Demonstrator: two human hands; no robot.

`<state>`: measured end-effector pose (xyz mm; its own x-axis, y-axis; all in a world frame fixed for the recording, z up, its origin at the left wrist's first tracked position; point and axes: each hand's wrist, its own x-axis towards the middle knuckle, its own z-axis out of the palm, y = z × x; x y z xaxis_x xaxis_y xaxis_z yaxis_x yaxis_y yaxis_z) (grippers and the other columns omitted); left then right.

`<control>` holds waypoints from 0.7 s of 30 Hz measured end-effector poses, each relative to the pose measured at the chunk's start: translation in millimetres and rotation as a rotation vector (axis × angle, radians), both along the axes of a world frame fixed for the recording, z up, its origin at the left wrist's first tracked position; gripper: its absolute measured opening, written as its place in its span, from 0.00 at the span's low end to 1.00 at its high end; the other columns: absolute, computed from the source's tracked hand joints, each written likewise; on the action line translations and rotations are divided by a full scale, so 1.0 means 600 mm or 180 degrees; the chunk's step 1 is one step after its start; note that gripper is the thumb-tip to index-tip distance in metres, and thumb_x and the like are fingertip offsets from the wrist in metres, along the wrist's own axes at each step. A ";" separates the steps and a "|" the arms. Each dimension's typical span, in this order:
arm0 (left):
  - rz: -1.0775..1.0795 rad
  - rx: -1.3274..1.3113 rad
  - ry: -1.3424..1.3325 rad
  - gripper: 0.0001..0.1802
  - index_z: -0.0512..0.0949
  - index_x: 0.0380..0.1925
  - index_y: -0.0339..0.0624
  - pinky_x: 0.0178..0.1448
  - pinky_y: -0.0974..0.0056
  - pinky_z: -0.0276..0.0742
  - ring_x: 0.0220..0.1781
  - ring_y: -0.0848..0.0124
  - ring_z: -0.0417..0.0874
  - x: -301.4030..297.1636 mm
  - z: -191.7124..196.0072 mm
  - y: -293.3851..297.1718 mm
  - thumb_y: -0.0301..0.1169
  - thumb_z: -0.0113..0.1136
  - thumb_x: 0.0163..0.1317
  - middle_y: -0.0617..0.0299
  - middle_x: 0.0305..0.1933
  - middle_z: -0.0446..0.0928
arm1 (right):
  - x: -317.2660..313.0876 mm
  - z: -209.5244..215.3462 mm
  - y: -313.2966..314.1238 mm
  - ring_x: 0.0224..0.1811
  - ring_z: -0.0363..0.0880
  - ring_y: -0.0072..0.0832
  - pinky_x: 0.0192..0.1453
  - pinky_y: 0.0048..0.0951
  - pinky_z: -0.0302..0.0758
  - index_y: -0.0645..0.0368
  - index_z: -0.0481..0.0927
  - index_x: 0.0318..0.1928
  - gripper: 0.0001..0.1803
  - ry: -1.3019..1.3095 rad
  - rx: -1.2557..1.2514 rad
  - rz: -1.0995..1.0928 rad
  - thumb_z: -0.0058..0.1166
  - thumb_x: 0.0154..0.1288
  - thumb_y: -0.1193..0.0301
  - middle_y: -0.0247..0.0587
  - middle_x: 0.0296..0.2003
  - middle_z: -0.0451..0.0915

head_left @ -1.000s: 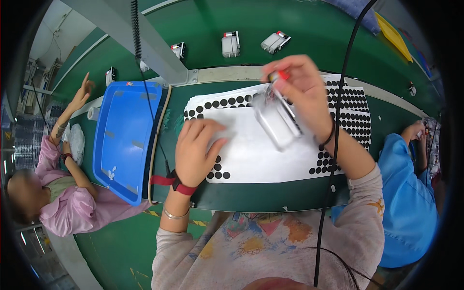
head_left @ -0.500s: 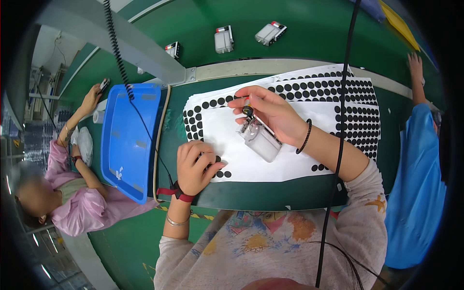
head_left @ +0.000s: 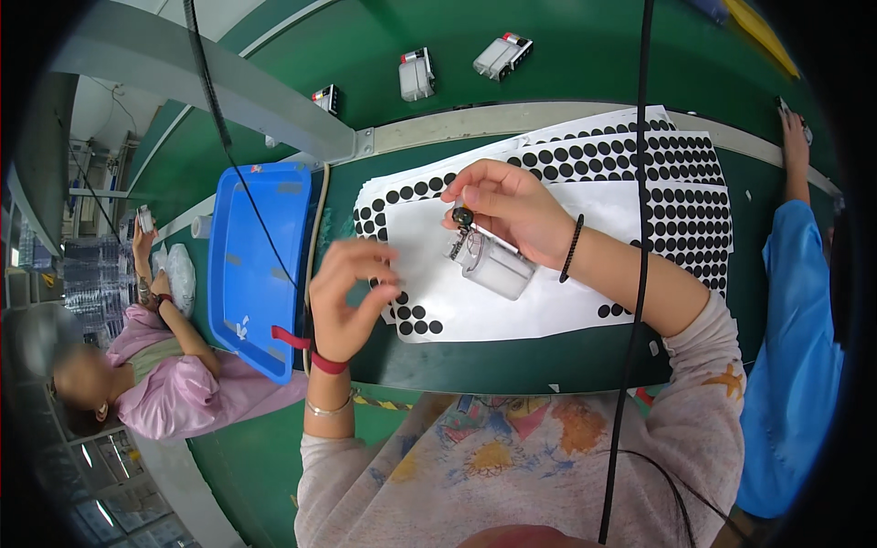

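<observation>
My right hand (head_left: 516,208) grips a small clear plastic case (head_left: 498,267) with a whitish lower part, tilted above the sheets. Its fingers close around the top end, where a round black part (head_left: 463,217) and some thin wiring show. Left of it, my left hand (head_left: 347,297) hovers over the near left corner of the paper, blurred by motion. Its thumb and curled fingers stand apart, and I make out nothing held between them. Beneath both hands lies a stack of white sheets (head_left: 512,320) with rows of black round stickers (head_left: 685,219) around a bare white middle.
A blue tray (head_left: 260,265) with small white scraps stands at left. Several similar units (head_left: 417,78) lie on the green surface beyond the pale rail (head_left: 457,126). A black cable (head_left: 642,183) hangs across the view. People work at left and right, each with a hand at a small unit.
My left hand has lifted off the stickers at the sheet's near left corner and moved left, its fingers spreading. My right hand keeps its grip on the case. The view has shifted slightly.
</observation>
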<state>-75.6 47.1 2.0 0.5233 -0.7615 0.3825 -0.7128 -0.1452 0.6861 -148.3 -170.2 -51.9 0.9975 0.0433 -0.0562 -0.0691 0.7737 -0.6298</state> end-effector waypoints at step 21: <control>0.0309 -0.0414 -0.1450 0.12 0.76 0.23 0.45 0.42 0.61 0.66 0.41 0.64 0.72 0.007 -0.011 -0.122 0.30 0.68 0.36 0.68 0.33 0.75 | 0.000 0.013 0.004 0.40 0.75 0.18 0.44 0.20 0.75 0.60 0.73 0.40 0.08 0.0284 -0.0296 -0.0311 0.50 0.63 0.71 0.36 0.39 0.76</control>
<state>-71.2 -26.1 -4.6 0.3467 -0.6483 0.6779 -0.9324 -0.1596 0.3242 -148.2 -167.8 -44.0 0.9876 -0.0632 -0.1439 -0.0552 0.7180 -0.6939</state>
